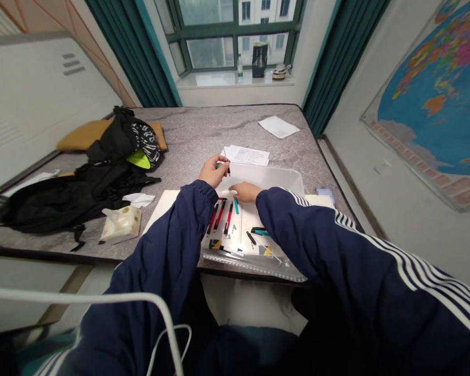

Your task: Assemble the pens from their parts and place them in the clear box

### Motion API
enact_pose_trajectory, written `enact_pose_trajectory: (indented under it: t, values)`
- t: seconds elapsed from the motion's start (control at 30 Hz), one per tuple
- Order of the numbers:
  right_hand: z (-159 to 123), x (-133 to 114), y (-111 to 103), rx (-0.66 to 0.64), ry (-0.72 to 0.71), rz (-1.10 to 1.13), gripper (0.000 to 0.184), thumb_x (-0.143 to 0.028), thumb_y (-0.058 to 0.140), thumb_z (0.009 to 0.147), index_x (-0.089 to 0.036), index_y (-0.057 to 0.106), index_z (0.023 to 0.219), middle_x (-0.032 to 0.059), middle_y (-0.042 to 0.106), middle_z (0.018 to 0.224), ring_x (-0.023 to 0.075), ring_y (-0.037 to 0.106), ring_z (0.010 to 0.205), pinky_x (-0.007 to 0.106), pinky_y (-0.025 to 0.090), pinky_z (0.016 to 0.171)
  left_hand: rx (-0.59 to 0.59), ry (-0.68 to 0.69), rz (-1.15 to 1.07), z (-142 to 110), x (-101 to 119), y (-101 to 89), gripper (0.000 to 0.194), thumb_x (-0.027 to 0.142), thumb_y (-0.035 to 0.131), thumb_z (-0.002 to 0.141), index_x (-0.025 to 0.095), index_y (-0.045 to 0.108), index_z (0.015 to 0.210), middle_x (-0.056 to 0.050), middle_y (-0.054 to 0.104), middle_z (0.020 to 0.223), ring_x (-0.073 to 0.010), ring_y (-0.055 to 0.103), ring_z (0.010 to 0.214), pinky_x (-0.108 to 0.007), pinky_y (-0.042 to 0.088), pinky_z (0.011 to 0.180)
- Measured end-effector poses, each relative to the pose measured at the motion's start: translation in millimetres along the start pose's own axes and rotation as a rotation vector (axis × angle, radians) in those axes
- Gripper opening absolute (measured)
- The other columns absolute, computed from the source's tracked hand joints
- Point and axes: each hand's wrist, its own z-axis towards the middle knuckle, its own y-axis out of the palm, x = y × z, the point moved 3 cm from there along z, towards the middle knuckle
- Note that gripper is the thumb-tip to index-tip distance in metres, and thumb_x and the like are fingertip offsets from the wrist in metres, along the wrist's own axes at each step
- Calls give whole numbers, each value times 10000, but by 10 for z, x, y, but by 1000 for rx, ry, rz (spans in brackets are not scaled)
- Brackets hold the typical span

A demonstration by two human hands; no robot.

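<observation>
My left hand (214, 171) is raised over the far left part of a clear plastic tray (285, 175). Its fingers are closed on slim pen parts, with a pale thin stick, a dark tip and a bit of teal showing. Low over the tray, my right hand (246, 192) has its fingers bent together beside a teal pen piece (236, 206); whatever they pinch is too small to make out. Red-and-black pens (228, 218) lie side by side below my hands. Nearer my right sleeve are black and teal pen pieces (251, 238), and a white pen piece (232, 251) lies toward the front.
Printed sheets (246, 155) lie just behind the tray, another paper (279, 127) farther back. To the left are a tissue pack (121, 223), a black backpack (74, 196) and a patterned cap (145, 143). A white cable (141, 297) crosses the lower left foreground.
</observation>
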Motion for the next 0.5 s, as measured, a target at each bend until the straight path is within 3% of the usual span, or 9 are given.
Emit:
enact_pose_trajectory:
  t: [0.27,0.4,0.5]
  values:
    - [19,-27,46,29,-7,-16,374,-216,548,878,-233,678,1228,117,688,1166,266,623,1114,324,452,930,-1,-2,3,-6,29,13,168,286,591,773,182,584,905,43,526,531,-85,429,444,-199,310,445]
    - [-19,-190,2,150,-78,-32,404,-225,551,890,-205,624,1287,128,643,1208,249,629,1061,305,451,897,2,8,-7,14,6,5,167,298,593,778,181,588,898,42,531,529,-85,433,445,-201,326,454]
    - [-14,-305,19,183,-172,-46,403,-110,502,878,-182,634,1252,121,620,1226,214,628,1007,282,439,876,3,30,-17,33,-21,3,167,307,594,781,180,589,888,42,534,524,-86,450,458,-204,363,485]
